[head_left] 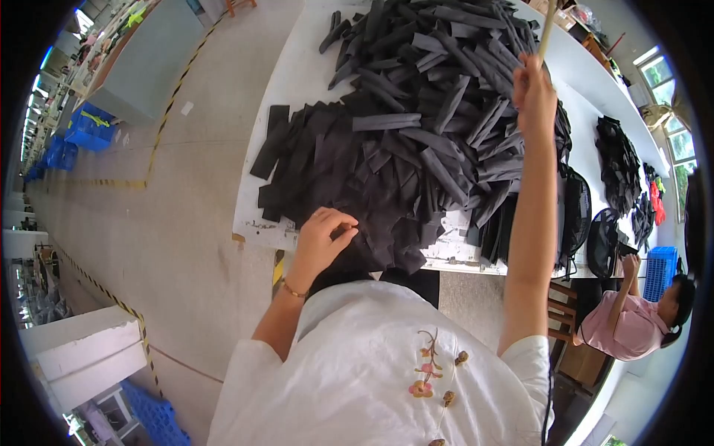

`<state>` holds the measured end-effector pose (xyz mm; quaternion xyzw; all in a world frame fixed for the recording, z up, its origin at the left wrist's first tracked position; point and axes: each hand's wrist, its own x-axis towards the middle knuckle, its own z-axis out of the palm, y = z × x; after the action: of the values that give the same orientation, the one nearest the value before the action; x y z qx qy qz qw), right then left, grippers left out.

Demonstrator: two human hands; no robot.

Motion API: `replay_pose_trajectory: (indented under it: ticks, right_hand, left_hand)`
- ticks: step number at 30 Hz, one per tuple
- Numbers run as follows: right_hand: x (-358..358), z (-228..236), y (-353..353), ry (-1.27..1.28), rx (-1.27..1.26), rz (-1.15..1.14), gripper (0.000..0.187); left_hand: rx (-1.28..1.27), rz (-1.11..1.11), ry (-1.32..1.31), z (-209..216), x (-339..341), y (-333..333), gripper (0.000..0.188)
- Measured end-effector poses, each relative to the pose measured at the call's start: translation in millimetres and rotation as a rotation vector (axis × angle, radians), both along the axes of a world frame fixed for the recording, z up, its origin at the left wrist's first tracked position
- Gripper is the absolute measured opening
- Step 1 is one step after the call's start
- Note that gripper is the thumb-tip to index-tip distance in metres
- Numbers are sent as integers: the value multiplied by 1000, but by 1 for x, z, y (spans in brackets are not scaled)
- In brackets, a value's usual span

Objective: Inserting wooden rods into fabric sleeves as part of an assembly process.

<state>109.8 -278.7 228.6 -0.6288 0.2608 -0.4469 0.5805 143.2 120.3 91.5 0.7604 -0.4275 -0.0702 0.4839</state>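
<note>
A large heap of dark grey and black fabric tubes (446, 97) covers the table in front of me. Flatter black fabric strips (320, 160) lie at its near left side and hang over the front edge. My left hand (321, 241) is at those strips, fingers curled and thumb tip near the forefinger; whether cloth is between them I cannot make out. Stretched far forward over the heap's right side, my right hand (534, 97) is closed around a thin pale stick (549, 30). The stick points up and away, its far end out of view.
The white table (290, 70) has a worn front edge. Black mesh bags (576, 212) stand at right, near a co-worker in pink (625, 323). More black pieces (619, 160) lie farther right. Blue bins (91, 126) and a striped floor line (160, 141) are left.
</note>
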Motion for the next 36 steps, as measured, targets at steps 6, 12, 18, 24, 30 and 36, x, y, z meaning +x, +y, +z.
replay_pose_trajectory:
  ticks: [6, 12, 18, 24, 30, 36]
  right_hand:
    - [-129, -125, 116, 449, -22, 153, 32]
    - [-206, -150, 171, 548, 148, 181, 30]
    - [-244, -148, 186, 579, 133, 153, 26]
    - [-276, -127, 210, 715, 5, 280, 22]
    - [-297, -101, 219, 826, -227, 319, 15]
    - [-311, -90, 218, 887, -217, 249, 13]
  left_hand:
    - [43, -273, -243, -3, -12, -12, 11]
    - [135, -502, -420, -13, -22, -51, 11]
    - [339, -645, -506, -15, -11, -65, 12]
    - [92, -493, -66, 18, -3, -63, 11]
    - [72, -490, -93, 35, -3, -63, 14]
    - [88, -497, -108, 34, -5, -66, 9]
